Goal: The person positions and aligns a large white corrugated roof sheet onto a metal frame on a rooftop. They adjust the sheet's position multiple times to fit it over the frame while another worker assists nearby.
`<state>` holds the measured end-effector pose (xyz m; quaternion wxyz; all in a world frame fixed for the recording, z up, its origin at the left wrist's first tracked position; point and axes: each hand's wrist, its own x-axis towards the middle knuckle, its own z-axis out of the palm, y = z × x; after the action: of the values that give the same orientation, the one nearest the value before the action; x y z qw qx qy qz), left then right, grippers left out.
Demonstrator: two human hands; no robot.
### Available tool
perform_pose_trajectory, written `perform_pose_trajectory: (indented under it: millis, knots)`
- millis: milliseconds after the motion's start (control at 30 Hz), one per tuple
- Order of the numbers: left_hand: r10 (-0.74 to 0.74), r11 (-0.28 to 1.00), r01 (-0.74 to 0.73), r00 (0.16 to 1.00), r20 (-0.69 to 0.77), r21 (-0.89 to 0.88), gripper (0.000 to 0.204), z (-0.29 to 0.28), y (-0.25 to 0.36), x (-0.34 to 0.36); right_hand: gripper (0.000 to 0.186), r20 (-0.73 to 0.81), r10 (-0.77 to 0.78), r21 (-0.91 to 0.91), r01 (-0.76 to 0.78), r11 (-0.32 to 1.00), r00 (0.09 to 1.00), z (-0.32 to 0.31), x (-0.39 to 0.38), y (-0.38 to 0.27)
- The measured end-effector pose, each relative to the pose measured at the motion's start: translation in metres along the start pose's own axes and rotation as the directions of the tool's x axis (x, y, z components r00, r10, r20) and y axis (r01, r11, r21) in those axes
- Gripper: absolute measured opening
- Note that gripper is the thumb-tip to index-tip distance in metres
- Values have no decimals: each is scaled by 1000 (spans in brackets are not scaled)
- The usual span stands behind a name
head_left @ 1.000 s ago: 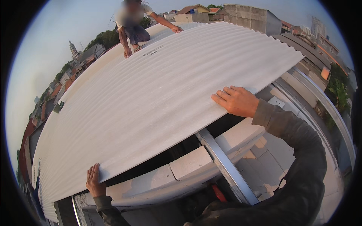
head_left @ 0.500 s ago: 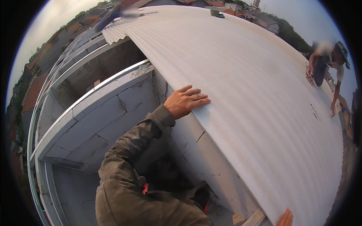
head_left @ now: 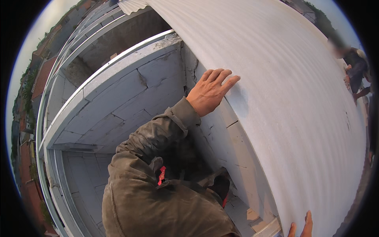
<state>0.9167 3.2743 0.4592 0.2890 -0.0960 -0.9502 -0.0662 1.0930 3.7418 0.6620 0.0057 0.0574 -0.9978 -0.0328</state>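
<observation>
My left hand (head_left: 208,94) is palm down near the centre of the head view, its fingers loosely spread and slightly curled, grasping nothing, at the long edge of a large white corrugated roofing sheet (head_left: 300,106). The sheet reaches upward and rightward from those fingers, filling most of the right half of what reaches me here. A soft shadow (head_left: 239,100) lies on it just below the left fingertips; from this remote seat I cannot tell whether they touch the surface. My right hand (head_left: 307,227) shows only as a thumb and finger at the lower border, well below and right of the left fingers; the two digits stand apart over the sheet, near the same edge, and I cannot tell what the hidden rest of that hand holds. Behind the left fingers runs a dusty olive-brown sleeve (head_left: 152,136), with a small red strip (head_left: 162,175) beneath the forearm. Below the left fingers, a pale concrete block wall (head_left: 241,146) follows the sheet's edge down toward the right hand. To their left stands a second block wall (head_left: 130,87), and beyond it, up and left, run metal roof beams (head_left: 108,28). Far right of the left fingers is another worker (head_left: 355,67), partly blurred.
</observation>
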Motion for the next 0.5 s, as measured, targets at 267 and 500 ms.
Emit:
perform_pose_trajectory:
  millis: [267, 500]
  knots:
    - [-565, 799, 531, 824, 48, 283, 80, -124, -246, -161, 83, -114, -522, 92, 532, 842, 845, 106, 120, -127]
    - [-682, 708, 545, 692, 236, 450, 104, -153, -366, -271, 70, -174, -380, -1, 386, 923, 908, 147, 125, -154]
